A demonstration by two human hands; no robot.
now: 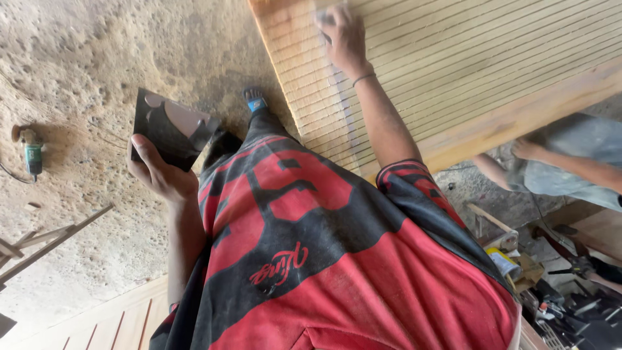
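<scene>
You have two hands in view: your left hand (159, 170) and right hand (345, 37). There is one dark folded sheet (170, 128), one slatted wooden panel (466, 71), one angle grinder (31, 153) and one co-worker (570, 159).

Red and black jersey worn, arms bare

A short-sleeved red jersey (337, 259) with broad black shapes and black-trimmed sleeves is worn; a thin bracelet (363, 78) is seen on one wrist, and a dark shoe with a blue tab (254, 101) below.
</scene>
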